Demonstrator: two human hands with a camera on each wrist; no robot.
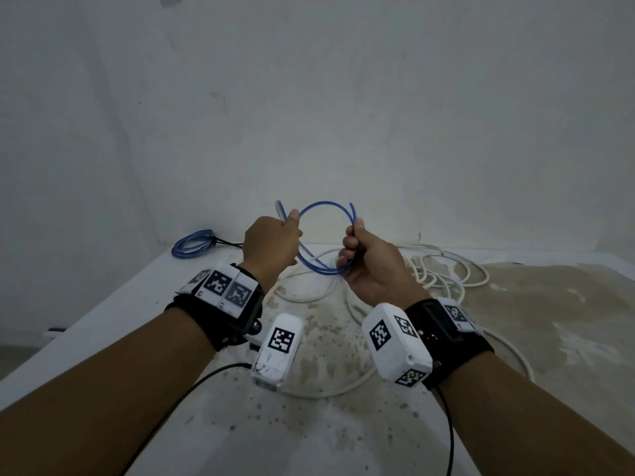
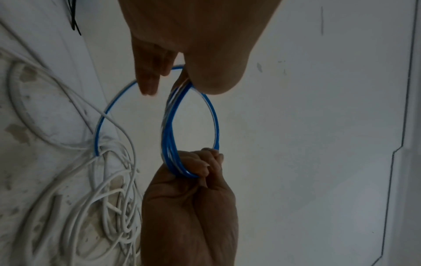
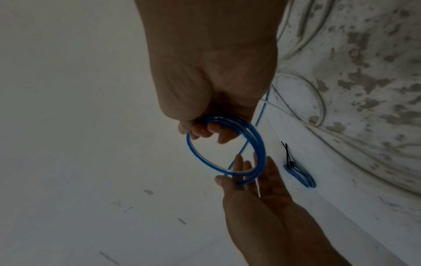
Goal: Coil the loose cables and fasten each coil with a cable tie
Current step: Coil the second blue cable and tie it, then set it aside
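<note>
I hold a coil of blue cable [image 1: 326,202] in the air over the far edge of the table [image 1: 343,434]. My left hand [image 1: 287,231] pinches its left side between thumb and fingers [image 2: 205,82]. My right hand [image 1: 354,243] grips the opposite side with curled fingers [image 3: 205,129]. In the left wrist view the coil [image 2: 168,136] shows several turns, and one loose blue tail [image 2: 101,122] drops to the white cables. A second blue coil [image 1: 194,242], bound with a black cable tie [image 3: 287,154], lies at the table's far left corner.
Loose white cables [image 1: 443,273] sprawl in loops over the stained tabletop, under and to the right of my hands. Black cable ties [image 2: 75,23] lie near the table's far edge. A bare pale wall [image 1: 343,115] stands right behind the table.
</note>
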